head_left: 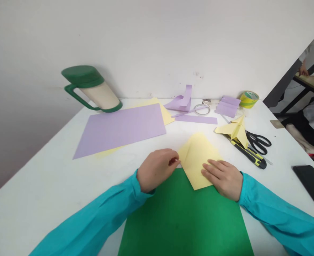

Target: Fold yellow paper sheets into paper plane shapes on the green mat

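A folded sheet of yellow paper (196, 156) lies partly on a green sheet (186, 217) and partly on the white table. My left hand (159, 167) has its thumb and index finger pinched together at the yellow paper's left edge. My right hand (223, 177) rests flat on the right part of that paper, fingers stretched out. The paper's lower right corner is hidden under the right hand.
Purple sheets (122, 131) lie at the left beside a green-lidded jug (92, 89). At the right are a yellow paper plane (235, 131), a utility knife (249, 154), scissors (259, 140) and a tape roll (249, 99). Purple scraps (196, 119) lie along the wall. Another person's hand (303, 69) shows far right.
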Action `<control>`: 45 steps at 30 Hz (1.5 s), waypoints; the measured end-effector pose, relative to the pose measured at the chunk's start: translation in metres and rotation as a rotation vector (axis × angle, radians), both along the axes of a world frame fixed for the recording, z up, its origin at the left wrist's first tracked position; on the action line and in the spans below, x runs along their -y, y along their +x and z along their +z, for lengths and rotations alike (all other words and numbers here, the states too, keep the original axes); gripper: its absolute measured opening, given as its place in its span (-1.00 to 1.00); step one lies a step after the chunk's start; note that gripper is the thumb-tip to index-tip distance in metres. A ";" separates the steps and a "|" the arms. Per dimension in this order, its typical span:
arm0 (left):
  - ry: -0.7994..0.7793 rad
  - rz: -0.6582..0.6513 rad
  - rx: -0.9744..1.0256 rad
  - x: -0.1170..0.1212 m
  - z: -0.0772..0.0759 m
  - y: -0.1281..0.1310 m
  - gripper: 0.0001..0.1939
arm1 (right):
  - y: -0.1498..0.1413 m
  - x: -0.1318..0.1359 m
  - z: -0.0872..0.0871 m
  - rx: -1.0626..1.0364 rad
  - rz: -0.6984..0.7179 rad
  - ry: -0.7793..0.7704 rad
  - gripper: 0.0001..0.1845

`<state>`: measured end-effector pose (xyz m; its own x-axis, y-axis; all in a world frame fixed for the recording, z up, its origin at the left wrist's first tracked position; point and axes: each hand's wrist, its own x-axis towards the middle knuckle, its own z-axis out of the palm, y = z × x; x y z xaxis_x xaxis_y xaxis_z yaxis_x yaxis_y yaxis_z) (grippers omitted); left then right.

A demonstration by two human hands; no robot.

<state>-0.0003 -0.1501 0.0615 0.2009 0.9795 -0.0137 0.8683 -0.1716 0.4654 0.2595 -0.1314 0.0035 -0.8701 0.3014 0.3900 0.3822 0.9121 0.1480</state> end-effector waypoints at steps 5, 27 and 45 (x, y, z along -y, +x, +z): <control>0.189 -0.191 -0.215 0.026 -0.013 0.028 -0.81 | -0.008 0.022 0.006 0.088 -0.159 -0.023 -0.63; 0.202 -0.178 -0.302 0.021 -0.026 0.035 -0.68 | -0.019 -0.075 0.019 -0.008 -0.238 -0.381 -0.55; 0.023 0.024 0.572 0.011 -0.049 0.032 -0.60 | -0.041 -0.081 0.037 -0.251 -0.123 -0.392 -0.73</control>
<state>0.0318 -0.1609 0.0126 0.1478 0.9826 0.1120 0.4831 -0.1706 0.8588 0.2181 -0.0503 0.0404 -0.7122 0.5627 0.4197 0.4710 0.8263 -0.3087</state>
